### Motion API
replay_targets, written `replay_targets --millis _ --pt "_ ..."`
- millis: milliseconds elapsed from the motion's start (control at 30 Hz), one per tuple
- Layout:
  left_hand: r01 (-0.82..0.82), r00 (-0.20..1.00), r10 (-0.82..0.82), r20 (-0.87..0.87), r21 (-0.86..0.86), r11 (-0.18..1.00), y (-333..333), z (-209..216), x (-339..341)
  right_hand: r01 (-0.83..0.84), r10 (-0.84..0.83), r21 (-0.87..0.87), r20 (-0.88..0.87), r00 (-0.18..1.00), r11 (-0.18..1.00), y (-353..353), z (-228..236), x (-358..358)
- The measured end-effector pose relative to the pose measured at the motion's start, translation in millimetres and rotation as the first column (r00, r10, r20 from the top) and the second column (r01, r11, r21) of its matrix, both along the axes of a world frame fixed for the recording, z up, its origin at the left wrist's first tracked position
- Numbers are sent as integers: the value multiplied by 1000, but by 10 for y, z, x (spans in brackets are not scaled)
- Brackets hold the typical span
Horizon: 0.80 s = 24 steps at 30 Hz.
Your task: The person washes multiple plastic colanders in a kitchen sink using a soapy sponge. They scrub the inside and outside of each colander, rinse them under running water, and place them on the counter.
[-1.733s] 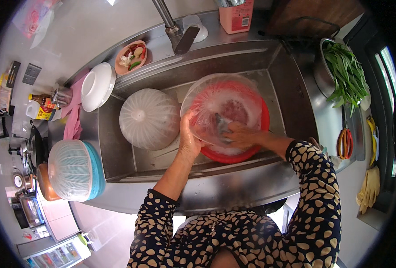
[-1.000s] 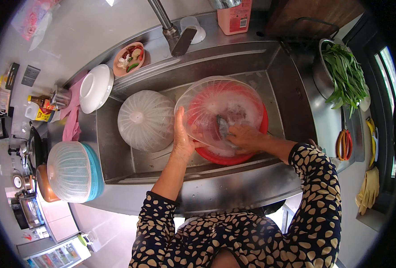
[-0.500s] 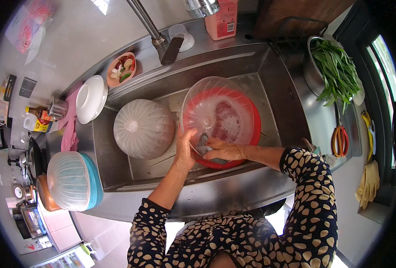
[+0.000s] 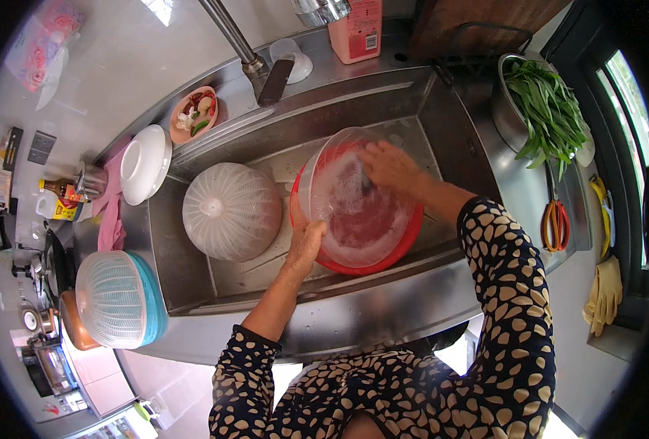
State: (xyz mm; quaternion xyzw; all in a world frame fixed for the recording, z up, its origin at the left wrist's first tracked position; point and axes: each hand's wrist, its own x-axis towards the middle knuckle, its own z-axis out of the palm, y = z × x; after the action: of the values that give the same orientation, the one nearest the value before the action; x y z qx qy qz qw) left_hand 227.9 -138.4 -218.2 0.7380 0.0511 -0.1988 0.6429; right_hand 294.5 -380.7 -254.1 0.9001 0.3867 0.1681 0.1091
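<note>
A translucent plastic strainer basket (image 4: 316, 179) sits tilted inside a red basin (image 4: 409, 238) of foamy water in the sink. My left hand (image 4: 308, 240) is closed round the basket's near-left edge. At the basket's far right side is my right hand (image 4: 394, 167), its fingers bent over the inner wall. A dark grey-green scrubbing cloth (image 4: 366, 183) shows partly under those fingers; the rest is covered by the hand and foam. Left of the basin, a whitish strainer basket (image 4: 233, 211) lies upside down on the sink floor.
The steel sink (image 4: 478, 212) surrounds the basin, with a faucet (image 4: 264, 77) behind. White bowls (image 4: 145, 164), a pink dish of garlic and chilies (image 4: 193, 117) and stacked baskets (image 4: 119, 300) stand left. Right are a pot of greens (image 4: 515, 117) and scissors (image 4: 556, 223).
My right hand has moved from the basket's near edge up to its far right side, with the cloth. My left hand keeps its hold while the basket turns slightly.
</note>
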Motion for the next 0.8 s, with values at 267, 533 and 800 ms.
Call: replay_targets --millis 267,533,800 --pt "-19 996 -7 -84 -307 952 80 -32 -45 361 -348 134 -108 931 923 -56 -715 -256" --pt "15 1000 -18 -8 -262 965 162 -644 47 386 -99 278 -686 721 880 452 -682 -675" --pt "127 992 -127 5 52 991 123 -318 -36 -176 184 211 -22 983 962 179 198 145"
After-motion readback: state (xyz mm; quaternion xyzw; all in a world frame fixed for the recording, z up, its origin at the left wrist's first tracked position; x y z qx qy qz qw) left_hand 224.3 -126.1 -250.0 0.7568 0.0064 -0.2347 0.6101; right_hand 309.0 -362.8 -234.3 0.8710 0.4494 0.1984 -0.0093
